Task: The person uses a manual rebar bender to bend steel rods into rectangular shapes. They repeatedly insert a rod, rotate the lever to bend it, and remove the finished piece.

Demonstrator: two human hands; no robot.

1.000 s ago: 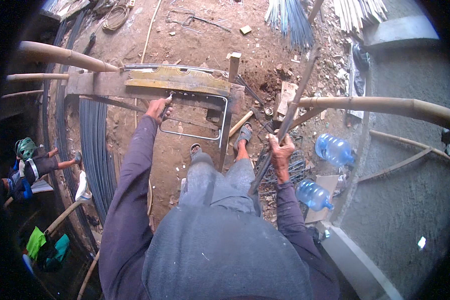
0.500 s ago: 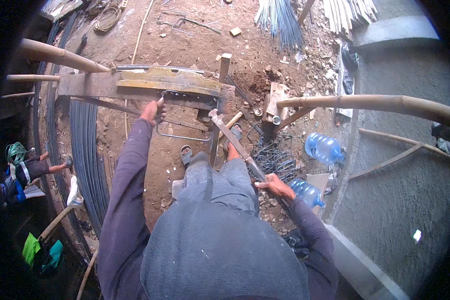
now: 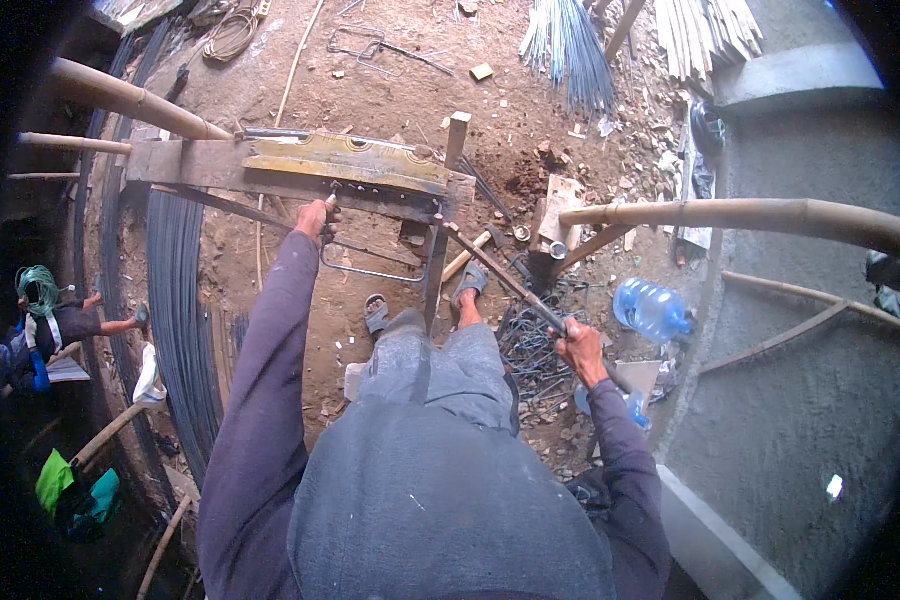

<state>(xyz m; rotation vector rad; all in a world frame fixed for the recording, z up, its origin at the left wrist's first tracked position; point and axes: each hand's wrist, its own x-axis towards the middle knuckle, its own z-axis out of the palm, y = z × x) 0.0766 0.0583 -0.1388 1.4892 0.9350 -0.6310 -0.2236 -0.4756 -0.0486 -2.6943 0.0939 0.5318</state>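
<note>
A plank bench [image 3: 200, 165] stands before me, with a yellow carved board [image 3: 342, 162] on top and small metal pins along its near side. At those pins my left hand [image 3: 316, 222] is closed round a thin steel rod [image 3: 375, 273], which is bent into an angular shape and hangs over the near edge. My right hand [image 3: 582, 352] grips the shaft of a long rebar bending bar [image 3: 510, 283]. The bar's far end meets the right end of the bench; its shaft slants down to the right, clear of my legs.
Bent steel pieces [image 3: 535, 345] lie in a pile right of my feet, beside a blue water jug [image 3: 652, 310]. A bamboo pole [image 3: 740, 213] crosses at right. Long steel bars [image 3: 175, 290] lie at left, where another person's leg [image 3: 115, 325] shows.
My right hand has swung the bending bar's shaft outward and away from my body, to the right. My left hand stays at the pins on the rod. The whole view has shifted slightly.
</note>
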